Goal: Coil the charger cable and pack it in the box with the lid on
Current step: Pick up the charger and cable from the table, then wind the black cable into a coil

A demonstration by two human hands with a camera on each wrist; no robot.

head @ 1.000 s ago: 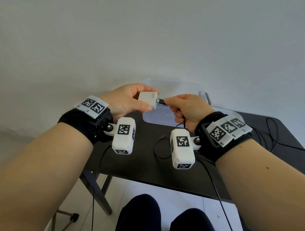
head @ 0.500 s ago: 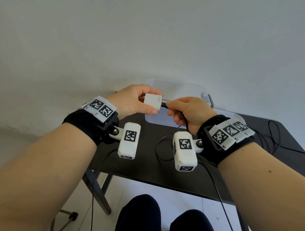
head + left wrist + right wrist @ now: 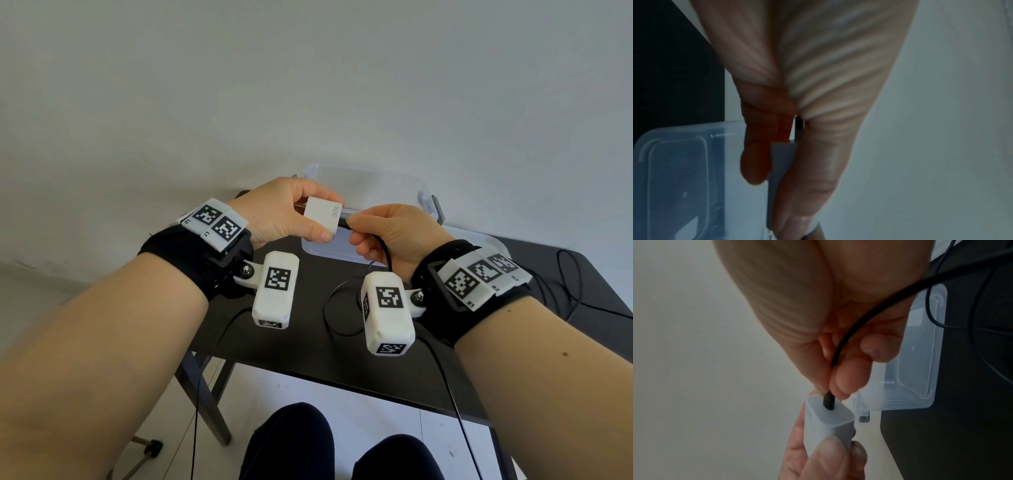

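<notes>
Evidently unplugging: left hand (image 3: 274, 219) grips the white charger brick (image 3: 322, 217) steady above the counter (image 3: 308, 329), while right hand (image 3: 394, 236) pinches the black cable (image 3: 865, 324) at its plug. Clear box (image 3: 376, 185) sits open just behind; rest of cable trails loose on counter, uncoiled.

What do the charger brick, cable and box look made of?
Charger brick: likely hard plastic, matte white, crisp edges, printed "30W".
Cable: thin, black, bends in loose loops; probably a rubbery jacket, weave not discernible.
Box: translucent, frosted plastic; the dark table shows through its walls.
</notes>
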